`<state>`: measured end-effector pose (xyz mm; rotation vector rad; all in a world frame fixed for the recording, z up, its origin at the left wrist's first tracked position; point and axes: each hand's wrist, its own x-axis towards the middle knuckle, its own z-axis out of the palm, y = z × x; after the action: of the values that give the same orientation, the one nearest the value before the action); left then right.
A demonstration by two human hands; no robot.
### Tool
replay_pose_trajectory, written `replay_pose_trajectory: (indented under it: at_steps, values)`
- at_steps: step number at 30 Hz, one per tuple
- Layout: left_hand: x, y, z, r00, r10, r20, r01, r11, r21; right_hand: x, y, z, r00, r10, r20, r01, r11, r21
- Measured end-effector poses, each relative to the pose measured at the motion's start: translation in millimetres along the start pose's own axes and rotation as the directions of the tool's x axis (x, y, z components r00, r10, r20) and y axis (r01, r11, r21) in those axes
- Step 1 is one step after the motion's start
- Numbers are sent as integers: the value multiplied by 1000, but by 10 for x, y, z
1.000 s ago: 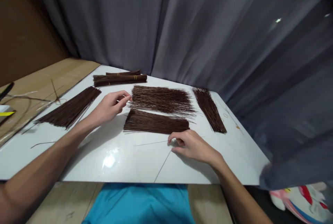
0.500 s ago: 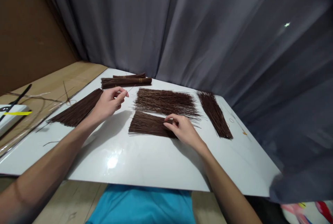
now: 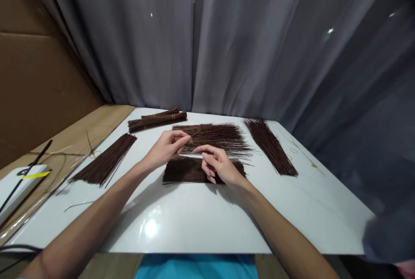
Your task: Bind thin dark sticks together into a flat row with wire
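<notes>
My left hand (image 3: pixel 169 146) is raised over the middle of the table, thumb and forefinger pinched on a thin brown stick that hardly shows against the dark pile behind. Just to its right, my right hand (image 3: pixel 221 165) hovers with forefinger stretched out and thumb apart, nothing visible in it. Below the hands lies a flat, neat pile of dark brown sticks (image 3: pixel 181 170), partly covered by the right hand. Behind it spreads a looser pile of sticks (image 3: pixel 223 135) with uneven ends.
A fanned bundle of sticks (image 3: pixel 105 160) lies left, another bundle (image 3: pixel 270 147) right. Tied bundles (image 3: pixel 158 120) rest at the back left. A white device (image 3: pixel 22 184) with a yellow strip sits on cardboard at the left. Grey curtain (image 3: pixel 227 45) hangs behind the white table (image 3: pixel 194 222).
My left hand has moved right, from beside the fanned bundle to near my right hand. My right hand has lifted from the neat pile, its forefinger now extended. The view has tilted up slightly.
</notes>
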<state>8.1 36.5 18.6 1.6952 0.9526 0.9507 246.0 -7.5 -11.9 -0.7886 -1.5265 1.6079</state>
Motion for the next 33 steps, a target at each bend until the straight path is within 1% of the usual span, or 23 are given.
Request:
replay_pose_trajectory:
  at_steps: [2,4,8,10,11,13,15,20,23,28,33]
  values:
    - [49,-15,75,1000,-2,19,2,1000,-8,-26,66,1,1000,-1,5,1,1000,-8]
    - [42,-78,112,999,-22,48,24,999,-42,-41,116,-9,1000,10,3,-10,999,-37]
    - [-35,-298,87,987,-121,109,130,989,-76,-29,172,-26,998,-5,-64,-1,995,-98]
    - [-56,-392,69,969,-186,160,201,977,-77,-15,201,-36,995,3,-100,-15,993,-120]
    - [-63,-416,67,966,-198,168,212,975,-73,-11,217,-40,994,12,-104,-26,991,-130]
    - [-76,-409,75,965,-189,180,199,979,-42,-10,244,-39,993,28,-112,-44,989,-141]
    - [-91,-346,92,968,-157,197,159,987,3,-11,268,-26,992,26,-124,-43,989,-139]
    - [-136,-208,118,957,-111,268,101,994,52,9,328,30,978,-10,-209,-7,997,-80]
    - [-157,-207,105,956,-97,276,86,995,49,20,353,49,972,-10,-235,-7,997,-72]
    - [-170,-218,70,949,-91,303,86,996,31,14,359,51,973,-16,-228,-2,997,-76]
    - [-167,-218,39,928,-103,357,100,995,26,-3,337,59,973,37,-226,-49,998,-46]
